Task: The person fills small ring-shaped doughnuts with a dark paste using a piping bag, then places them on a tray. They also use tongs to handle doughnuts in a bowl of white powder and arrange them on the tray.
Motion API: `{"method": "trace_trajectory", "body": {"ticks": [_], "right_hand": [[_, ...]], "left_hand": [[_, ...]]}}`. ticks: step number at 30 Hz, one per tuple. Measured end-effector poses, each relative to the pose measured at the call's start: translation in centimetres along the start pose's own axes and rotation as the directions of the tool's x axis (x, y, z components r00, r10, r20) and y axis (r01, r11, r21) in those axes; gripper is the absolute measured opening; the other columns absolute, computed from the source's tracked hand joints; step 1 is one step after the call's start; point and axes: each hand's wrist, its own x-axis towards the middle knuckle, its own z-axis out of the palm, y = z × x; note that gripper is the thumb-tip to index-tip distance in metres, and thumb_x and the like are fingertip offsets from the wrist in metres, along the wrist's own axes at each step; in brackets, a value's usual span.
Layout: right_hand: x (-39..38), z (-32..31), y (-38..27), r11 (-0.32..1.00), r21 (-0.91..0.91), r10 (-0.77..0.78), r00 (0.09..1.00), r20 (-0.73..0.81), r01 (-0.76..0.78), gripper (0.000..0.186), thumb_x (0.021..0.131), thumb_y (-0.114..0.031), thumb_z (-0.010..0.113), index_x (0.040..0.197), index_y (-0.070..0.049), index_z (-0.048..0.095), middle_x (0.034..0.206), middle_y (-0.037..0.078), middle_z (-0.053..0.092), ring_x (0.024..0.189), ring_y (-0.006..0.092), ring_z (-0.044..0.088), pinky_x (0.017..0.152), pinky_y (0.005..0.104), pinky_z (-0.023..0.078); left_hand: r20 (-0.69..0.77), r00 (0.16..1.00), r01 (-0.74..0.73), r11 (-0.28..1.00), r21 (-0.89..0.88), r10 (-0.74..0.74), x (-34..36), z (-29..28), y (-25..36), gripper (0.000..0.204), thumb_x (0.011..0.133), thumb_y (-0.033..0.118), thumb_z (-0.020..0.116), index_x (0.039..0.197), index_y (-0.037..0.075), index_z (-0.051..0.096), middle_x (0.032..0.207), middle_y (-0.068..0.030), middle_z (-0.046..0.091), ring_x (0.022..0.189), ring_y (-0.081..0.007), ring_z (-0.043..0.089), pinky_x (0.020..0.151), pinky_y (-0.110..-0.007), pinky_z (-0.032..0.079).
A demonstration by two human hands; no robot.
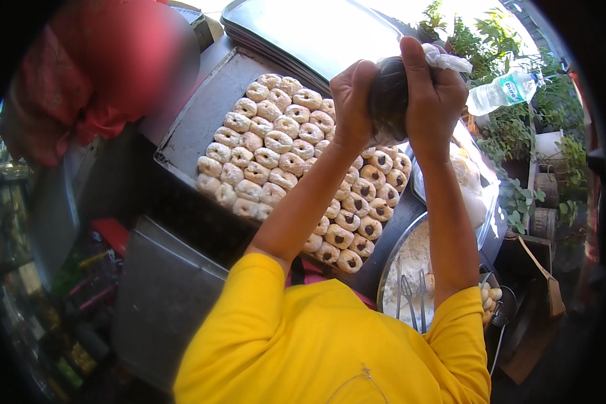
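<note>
A clear plastic piping bag (388, 94) with a dark brown filling is held up over the far side of the tray. My left hand (352, 97) presses on its left side, fingers closed round it. On the other side my right hand (438, 101) grips the bag, and its twisted white end sticks out past the thumb. Below my forearms, sugar-dusted doughnuts (276, 140) sit in tight rows on a metal tray (187, 128). Those toward the right (363, 209) carry dark dabs in their middles; those on the left show bare holes. The bag's tip is hidden.
Stacked metal trays (310, 34) lie beyond. To the right are a round pan (390, 283) of white powder with tongs (411, 296), a plastic water bottle (501, 94) and potted plants (512, 135). A person in red (67, 81) is at the far left.
</note>
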Motion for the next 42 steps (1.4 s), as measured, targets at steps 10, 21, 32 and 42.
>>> {"method": "trace_trajectory", "body": {"ticks": [10, 21, 32, 42], "right_hand": [[-1.0, -0.2, 1.5, 0.998, 0.021, 0.066, 0.997, 0.024, -0.067, 0.035, 0.078, -0.031, 0.064, 0.064, 0.001, 0.059, 0.055, 0.001, 0.053, 0.051, 0.0060, 0.045, 0.049, 0.0217, 0.037], [-0.3, -2.3, 1.7, 0.990, 0.084, 0.116, 0.991, -0.067, -0.110, 0.030, 0.080, -0.027, 0.062, 0.063, -0.002, 0.059, 0.056, -0.003, 0.053, 0.051, 0.0031, 0.043, 0.048, 0.0185, 0.034], [-0.3, -2.9, -0.2, 0.968, 0.208, 0.170, 0.977, -0.128, -0.141, 0.026, 0.080, -0.026, 0.063, 0.070, -0.002, 0.061, 0.061, -0.002, 0.055, 0.052, 0.0030, 0.046, 0.050, 0.0177, 0.036], [-3.4, -3.2, 1.7, 0.979, 0.080, 0.193, 0.978, -0.077, -0.187, 0.038, 0.078, -0.032, 0.063, 0.064, 0.003, 0.057, 0.055, 0.003, 0.054, 0.052, 0.0069, 0.045, 0.050, 0.0231, 0.038]], "left_hand": [[-0.052, 0.996, 0.077, 0.997, 0.015, -0.076, -1.2, -0.6, -0.2, 0.038, 0.086, 0.036, 0.050, 0.069, 0.002, 0.054, 0.062, 0.0017, 0.052, 0.056, -0.0035, 0.043, 0.051, -0.018, 0.037], [-0.009, 0.997, 0.082, 0.985, 0.154, -0.081, -0.6, 1.0, -0.7, 0.035, 0.083, 0.028, 0.053, 0.062, 0.000, 0.056, 0.055, 0.0021, 0.050, 0.052, -0.0044, 0.041, 0.049, -0.021, 0.035], [0.029, 0.998, 0.057, 0.978, 0.202, -0.064, -0.7, 2.4, 0.4, 0.036, 0.082, 0.030, 0.054, 0.064, -0.001, 0.057, 0.053, 0.0000, 0.049, 0.052, -0.0055, 0.040, 0.049, -0.022, 0.035], [-0.045, 0.994, 0.106, 0.960, 0.260, -0.097, -3.6, 0.3, -0.8, 0.038, 0.082, 0.032, 0.053, 0.065, -0.002, 0.058, 0.053, 0.0000, 0.050, 0.052, -0.0050, 0.040, 0.048, -0.022, 0.036]]}}
